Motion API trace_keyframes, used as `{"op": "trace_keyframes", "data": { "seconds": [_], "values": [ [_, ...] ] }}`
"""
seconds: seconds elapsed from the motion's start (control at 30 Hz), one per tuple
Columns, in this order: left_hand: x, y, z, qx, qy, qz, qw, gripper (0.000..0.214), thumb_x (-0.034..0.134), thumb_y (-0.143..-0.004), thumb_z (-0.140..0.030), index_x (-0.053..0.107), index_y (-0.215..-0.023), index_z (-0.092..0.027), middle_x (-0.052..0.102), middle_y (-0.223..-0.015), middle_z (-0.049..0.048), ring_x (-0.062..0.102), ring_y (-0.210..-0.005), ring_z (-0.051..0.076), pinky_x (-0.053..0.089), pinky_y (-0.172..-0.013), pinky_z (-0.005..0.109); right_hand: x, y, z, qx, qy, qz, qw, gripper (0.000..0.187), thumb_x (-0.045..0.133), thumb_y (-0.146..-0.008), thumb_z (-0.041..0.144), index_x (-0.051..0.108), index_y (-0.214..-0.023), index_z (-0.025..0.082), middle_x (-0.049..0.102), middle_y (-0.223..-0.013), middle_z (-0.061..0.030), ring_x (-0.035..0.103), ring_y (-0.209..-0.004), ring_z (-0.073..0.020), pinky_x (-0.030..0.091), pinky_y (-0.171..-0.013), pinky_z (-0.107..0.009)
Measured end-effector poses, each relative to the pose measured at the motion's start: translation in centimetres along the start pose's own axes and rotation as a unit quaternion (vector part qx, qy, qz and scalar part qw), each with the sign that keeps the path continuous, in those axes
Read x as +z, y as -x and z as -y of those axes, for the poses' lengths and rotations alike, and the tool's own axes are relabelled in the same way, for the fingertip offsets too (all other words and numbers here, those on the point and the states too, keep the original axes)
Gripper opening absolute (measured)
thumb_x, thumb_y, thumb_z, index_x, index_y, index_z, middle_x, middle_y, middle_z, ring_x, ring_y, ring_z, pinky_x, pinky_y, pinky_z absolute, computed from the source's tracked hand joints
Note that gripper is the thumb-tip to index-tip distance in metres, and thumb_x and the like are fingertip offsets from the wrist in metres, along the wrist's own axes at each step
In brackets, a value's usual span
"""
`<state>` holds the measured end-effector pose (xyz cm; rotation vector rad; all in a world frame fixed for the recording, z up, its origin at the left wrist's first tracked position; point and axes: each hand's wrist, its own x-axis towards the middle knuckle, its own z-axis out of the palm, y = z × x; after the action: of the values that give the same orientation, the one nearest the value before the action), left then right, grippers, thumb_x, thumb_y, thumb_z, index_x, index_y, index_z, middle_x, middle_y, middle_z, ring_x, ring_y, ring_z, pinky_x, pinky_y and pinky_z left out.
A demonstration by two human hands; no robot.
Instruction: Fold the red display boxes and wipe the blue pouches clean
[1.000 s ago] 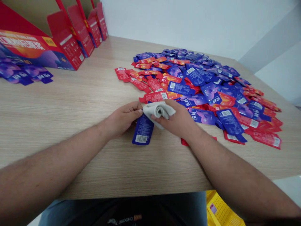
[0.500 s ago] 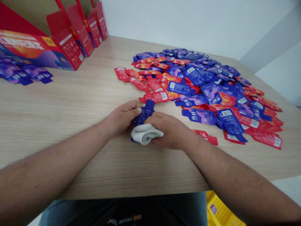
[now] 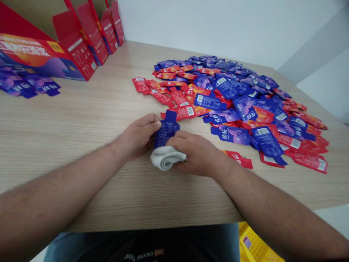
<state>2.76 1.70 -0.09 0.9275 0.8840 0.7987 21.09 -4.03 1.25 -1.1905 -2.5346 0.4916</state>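
My left hand (image 3: 144, 134) pinches the left edge of a blue sachet (image 3: 167, 129), thumb on top. The sachet's narrow spout end points away from me and its printed text side faces up. My right hand (image 3: 195, 151) is closed on a rolled whitish cloth (image 3: 165, 158), which lies against the sachet's near part and hides it. Just beyond the held sachet, a red sachet (image 3: 180, 112) with a barcode lies at the edge of a large pile of blue and red sachets (image 3: 234, 136).
Open red printed cartons (image 3: 79, 54) stand in a row at the back left. Several purple sachets (image 3: 40, 83) lie in front of them. A white wall (image 3: 218, 29) rises behind the wooden table (image 3: 95, 105). Below its front edge, a yellow perforated basket (image 3: 256, 243) shows at right.
The held sachet and the cloth have shifted slightly to the left. More of the sachet's printed face now shows. The pile and the cartons lie as before.
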Motion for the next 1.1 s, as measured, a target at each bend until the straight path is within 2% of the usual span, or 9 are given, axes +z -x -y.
{"op": "trace_keyframes", "data": {
  "seconds": [0.1,0.2,0.3,0.43,0.57,0.67,0.8,0.97,1.1],
  "values": [
    [-0.1,0.0,0.3,0.001,-0.021,0.017,1.0,0.016,0.056,-0.085,-0.019,0.045,-0.074,-0.02,0.045,-0.057,-0.005,0.042,-0.048,0.009,0.033,-0.048,0.021,-0.1,-0.2,-1.0,-0.013,0.007,-0.014,1.0,0.021,0.073,-0.081,0.025,0.063,-0.099,0.02,0.064,-0.095,-0.0037,0.06,-0.086,-0.0206,0.047,-0.071,-0.03],
    [-0.3,-0.1,0.7,0.013,-0.073,0.056,0.996,0.016,0.056,-0.086,-0.022,0.046,-0.075,-0.019,0.047,-0.06,-0.0044,0.044,-0.052,0.009,0.035,-0.051,0.021,-0.7,-0.4,-3.3,0.103,0.039,-0.243,0.964,0.018,0.068,-0.086,0.033,0.063,-0.098,0.02,0.066,-0.095,-0.0061,0.061,-0.091,-0.0245,0.048,-0.079,-0.036],
    [-0.7,-0.1,0.5,0.053,-0.133,0.096,0.985,0.019,0.055,-0.09,-0.027,0.046,-0.076,-0.018,0.047,-0.064,-0.0045,0.043,-0.054,0.008,0.036,-0.053,0.021,-1.2,-0.5,-4.9,0.187,0.013,-0.33,0.925,0.025,0.064,-0.088,0.044,0.065,-0.098,0.02,0.068,-0.09,-0.0063,0.063,-0.083,-0.0255,0.049,-0.076,-0.039],
    [-2.5,0.6,-2.7,0.138,-0.296,0.068,0.943,0.02,0.049,-0.094,-0.031,0.045,-0.079,-0.02,0.046,-0.066,-0.0044,0.046,-0.057,0.01,0.039,-0.055,0.023,-0.9,-0.3,-4.6,0.172,0.008,-0.326,0.93,0.028,0.065,-0.085,0.049,0.065,-0.095,0.023,0.068,-0.087,-0.0065,0.063,-0.079,-0.027,0.049,-0.069,-0.039],
    [-6.4,3.2,-6.9,0.272,-0.452,-0.068,0.847,0.021,0.048,-0.096,-0.035,0.05,-0.081,-0.02,0.052,-0.07,-0.0015,0.05,-0.064,0.013,0.041,-0.062,0.027,-0.5,-0.2,-4.0,0.164,-0.005,-0.29,0.943,0.023,0.062,-0.086,0.048,0.062,-0.087,0.026,0.066,-0.082,-0.007,0.063,-0.073,-0.0279,0.048,-0.062,-0.038],
    [-10.5,5.8,-9.0,0.292,-0.496,-0.172,0.799,0.02,0.049,-0.096,-0.037,0.052,-0.084,-0.021,0.055,-0.075,0.0012,0.053,-0.07,0.016,0.042,-0.066,0.029,-0.4,-0.2,-3.9,0.152,-0.01,-0.278,0.948,0.021,0.062,-0.087,0.046,0.064,-0.092,0.026,0.067,-0.085,-0.007,0.065,-0.075,-0.0285,0.049,-0.061,-0.039],
    [-16.3,8.0,-11.9,0.31,-0.653,-0.28,0.632,0.019,0.056,-0.092,-0.029,0.052,-0.075,-0.021,0.05,-0.08,0.0025,0.048,-0.087,0.02,0.039,-0.083,0.03,0.0,-0.2,-3.8,0.133,-0.01,-0.26,0.956,0.022,0.064,-0.086,0.044,0.066,-0.098,0.025,0.07,-0.09,-0.0076,0.065,-0.076,-0.0273,0.049,-0.062,-0.038],
    [-21.6,7.8,-16.0,0.308,-0.645,-0.361,0.599,0.02,0.049,-0.098,-0.031,0.051,-0.082,-0.02,0.036,-0.081,0.0008,0.039,-0.092,0.017,0.032,-0.089,0.024,0.6,-0.2,-3.8,0.112,-0.011,-0.232,0.966,0.022,0.063,-0.087,0.041,0.069,-0.102,0.025,0.071,-0.097,-0.0072,0.066,-0.085,-0.028,0.051,-0.068,-0.04],
    [-24.4,6.3,-16.2,0.304,-0.614,-0.349,0.639,0.011,0.052,-0.094,-0.026,0.057,-0.088,-0.019,0.041,-0.081,-0.0021,0.041,-0.099,0.014,0.029,-0.094,0.019,0.8,-0.3,-3.9,0.103,-0.03,-0.223,0.969,0.028,0.064,-0.085,0.04,0.068,-0.108,0.023,0.071,-0.099,-0.0077,0.066,-0.086,-0.0275,0.052,-0.07,-0.04]
  ]
}}
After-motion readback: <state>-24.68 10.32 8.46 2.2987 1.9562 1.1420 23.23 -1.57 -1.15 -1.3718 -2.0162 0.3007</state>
